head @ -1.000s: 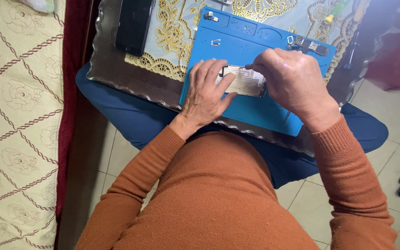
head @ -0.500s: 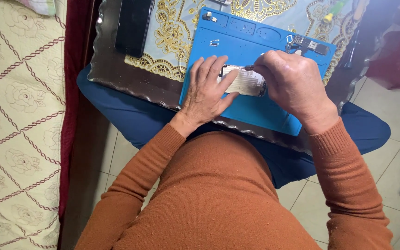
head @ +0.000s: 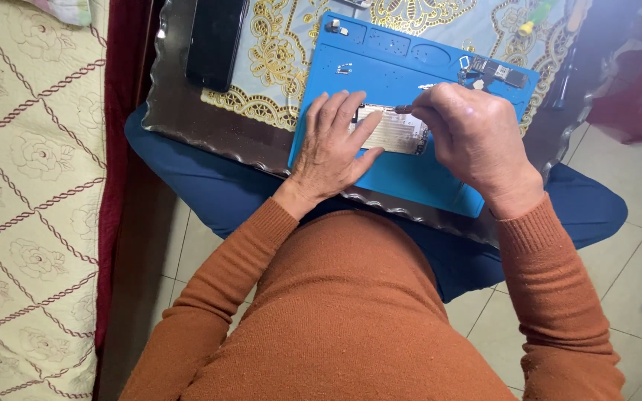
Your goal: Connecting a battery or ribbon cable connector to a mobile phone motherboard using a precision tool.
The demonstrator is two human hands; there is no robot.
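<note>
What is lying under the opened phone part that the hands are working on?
A blue work mat lies under the phone part, on a glass-topped tray. The left hand and right hand cover its ends.

The right hand (head: pixel 469 141) hides most of the thin tool (head: pixel 404 109) it grips and covers the right end of the opened phone (head: pixel 395 132) on the blue mat (head: pixel 410 67). Small parts (head: pixel 493 70) at the mat's upper right are too small to identify; its top edge is cut off.

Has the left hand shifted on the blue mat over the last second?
No. The left hand still lies flat with its fingers on the small silver device, at the same spot on the blue mat; the right hand keeps its tool at the device's top edge.
</note>
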